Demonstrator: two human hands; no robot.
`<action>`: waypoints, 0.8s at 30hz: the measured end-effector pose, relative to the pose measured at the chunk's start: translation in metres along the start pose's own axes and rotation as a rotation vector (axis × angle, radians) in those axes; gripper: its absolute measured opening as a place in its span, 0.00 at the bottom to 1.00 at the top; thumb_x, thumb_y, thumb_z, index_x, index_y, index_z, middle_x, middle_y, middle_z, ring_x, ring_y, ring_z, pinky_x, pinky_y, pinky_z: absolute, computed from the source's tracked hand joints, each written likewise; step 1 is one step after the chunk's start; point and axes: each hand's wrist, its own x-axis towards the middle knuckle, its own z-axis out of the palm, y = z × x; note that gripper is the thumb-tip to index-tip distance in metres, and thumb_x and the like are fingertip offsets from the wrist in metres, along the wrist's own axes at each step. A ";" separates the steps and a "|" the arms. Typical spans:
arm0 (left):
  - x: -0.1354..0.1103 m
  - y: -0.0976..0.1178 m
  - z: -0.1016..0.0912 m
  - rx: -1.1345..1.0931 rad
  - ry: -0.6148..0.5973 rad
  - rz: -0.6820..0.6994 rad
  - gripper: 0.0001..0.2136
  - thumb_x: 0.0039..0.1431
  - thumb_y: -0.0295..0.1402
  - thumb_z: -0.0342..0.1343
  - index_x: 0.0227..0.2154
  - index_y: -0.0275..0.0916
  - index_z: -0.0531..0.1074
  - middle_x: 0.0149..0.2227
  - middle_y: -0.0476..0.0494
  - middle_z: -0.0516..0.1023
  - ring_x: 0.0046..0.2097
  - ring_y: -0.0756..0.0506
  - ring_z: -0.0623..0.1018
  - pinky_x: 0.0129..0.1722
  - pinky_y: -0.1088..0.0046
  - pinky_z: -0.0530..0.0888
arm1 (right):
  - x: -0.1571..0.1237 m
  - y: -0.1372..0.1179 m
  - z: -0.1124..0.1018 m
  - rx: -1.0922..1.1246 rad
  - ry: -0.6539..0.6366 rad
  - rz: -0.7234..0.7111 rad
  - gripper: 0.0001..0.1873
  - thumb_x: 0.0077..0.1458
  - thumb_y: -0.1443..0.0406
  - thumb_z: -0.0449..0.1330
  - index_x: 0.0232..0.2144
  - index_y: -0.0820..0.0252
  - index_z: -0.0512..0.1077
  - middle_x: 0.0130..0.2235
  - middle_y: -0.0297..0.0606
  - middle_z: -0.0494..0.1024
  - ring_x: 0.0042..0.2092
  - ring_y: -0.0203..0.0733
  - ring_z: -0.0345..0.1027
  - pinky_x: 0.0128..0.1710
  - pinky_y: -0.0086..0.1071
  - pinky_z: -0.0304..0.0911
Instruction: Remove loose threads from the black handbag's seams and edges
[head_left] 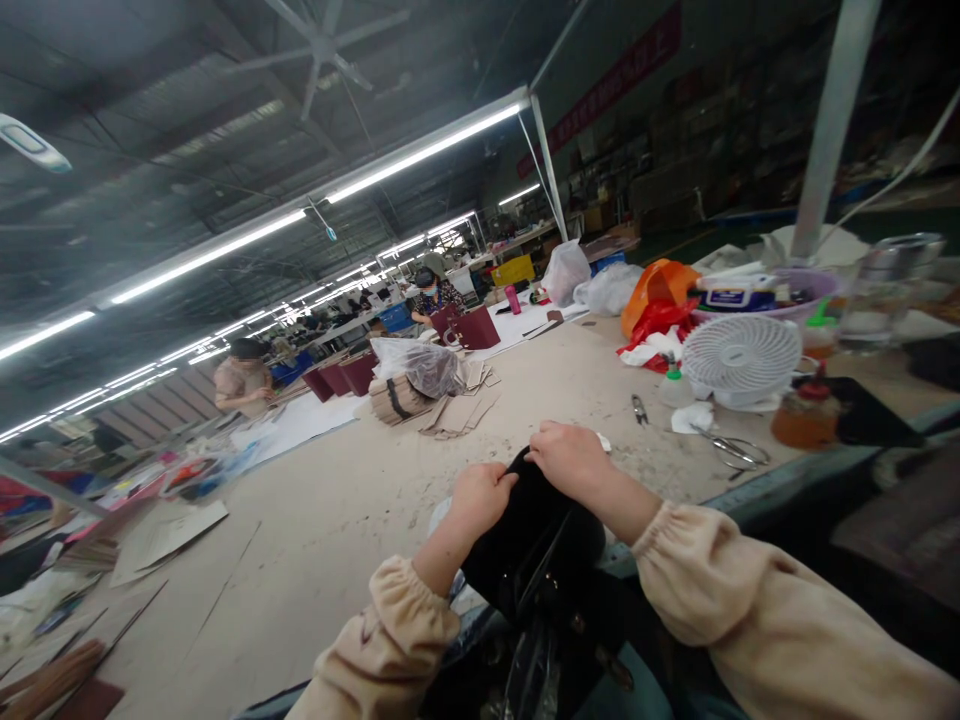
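Note:
Both hands grip a black handbag (517,540) at the table's near edge, its top edge raised toward the tabletop. My left hand (478,497) pinches the top edge on the left, thumb and fingers pressed together. Close beside it, my right hand (568,457) has its fingers curled over the same edge. Small metal fittings glint lower on the bag, and clear plastic shows below it. The bag's bottom is lost in shadow near my lap. A small scrap of white shows just behind my right wrist.
Right of my hands lie scissors (731,450), thread snips (639,409), a white fan (741,358) and a jar of amber liquid (806,412). Stacked brown pieces (401,398) lie ahead under plastic. Two people work farther along the table (300,530); another hand (56,668) shows lower left.

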 end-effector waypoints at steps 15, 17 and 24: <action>0.002 0.003 -0.005 -0.008 -0.027 0.000 0.15 0.58 0.39 0.47 0.26 0.37 0.74 0.25 0.46 0.75 0.29 0.49 0.70 0.28 0.74 0.60 | 0.008 0.000 0.002 -0.004 -0.011 -0.002 0.15 0.58 0.58 0.51 0.33 0.58 0.75 0.35 0.40 0.74 0.36 0.41 0.70 0.30 0.30 0.58; -0.002 0.005 -0.007 -0.011 -0.043 -0.012 0.14 0.58 0.38 0.47 0.28 0.37 0.75 0.27 0.45 0.76 0.30 0.49 0.71 0.30 0.74 0.61 | 0.006 -0.001 0.003 -0.004 0.001 -0.019 0.14 0.58 0.59 0.51 0.31 0.57 0.75 0.35 0.39 0.74 0.36 0.41 0.70 0.30 0.30 0.57; -0.004 0.005 -0.004 0.044 -0.085 0.009 0.16 0.57 0.43 0.46 0.34 0.41 0.76 0.34 0.41 0.79 0.35 0.45 0.75 0.32 0.72 0.66 | 0.011 0.007 0.021 0.047 0.036 -0.058 0.13 0.57 0.60 0.51 0.25 0.54 0.72 0.32 0.36 0.72 0.32 0.42 0.70 0.25 0.32 0.53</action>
